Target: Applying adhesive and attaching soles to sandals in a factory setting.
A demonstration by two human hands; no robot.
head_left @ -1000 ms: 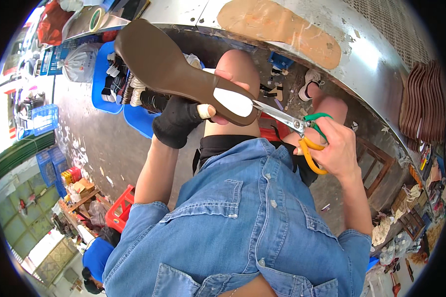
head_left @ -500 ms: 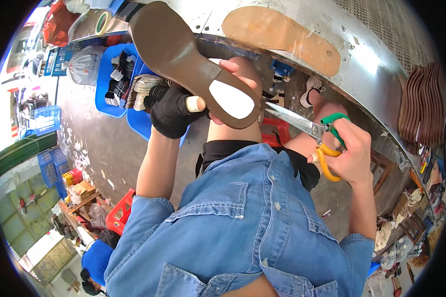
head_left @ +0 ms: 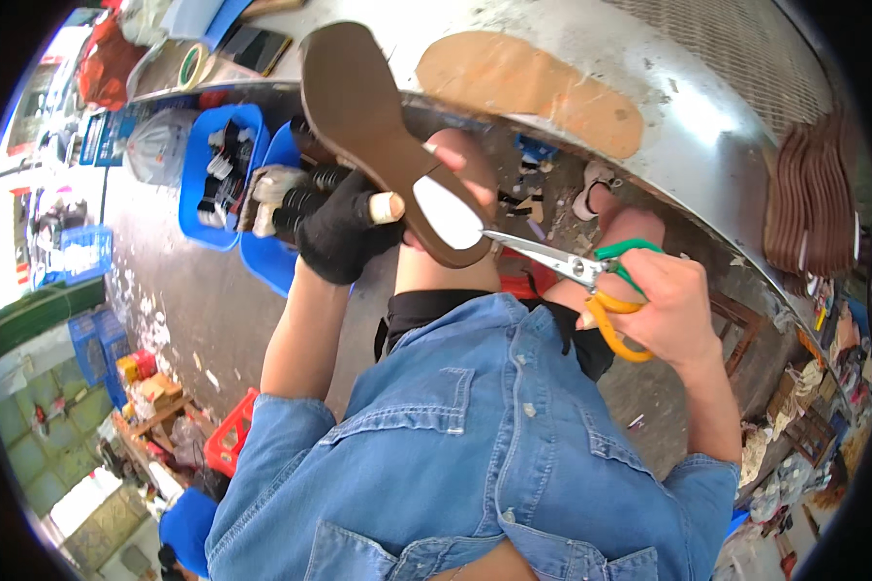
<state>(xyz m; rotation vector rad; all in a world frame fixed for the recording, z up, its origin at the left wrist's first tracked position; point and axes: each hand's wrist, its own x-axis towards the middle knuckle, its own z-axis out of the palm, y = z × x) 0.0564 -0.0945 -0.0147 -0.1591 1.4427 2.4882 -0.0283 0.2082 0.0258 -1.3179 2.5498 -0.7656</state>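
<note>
A brown shoe sole [head_left: 358,102] is gripped by my left hand [head_left: 344,223], which wears a black fingerless glove and has tape round the thumb. The sole tilts above my lap, its wide end toward the bench. On its narrow end lies a white oval patch [head_left: 446,215]. My right hand [head_left: 670,300] is closed round the scissors [head_left: 572,263], which have one green and one yellow handle loop. Their blades look nearly closed, with the tips at the patch's right edge. Whether they touch the patch I cannot tell.
Ahead runs a metal-topped bench [head_left: 693,174] with a tan sheet [head_left: 533,92] and a stack of brown sole-shaped pieces [head_left: 812,198]. Left of my arm stand blue bins [head_left: 203,208] with shoe parts. A red stool [head_left: 231,434] is at lower left.
The scissors have moved left, bringing their tips up to the white patch, and their blades have drawn together. The sole has shifted and turned slightly in my left hand.
</note>
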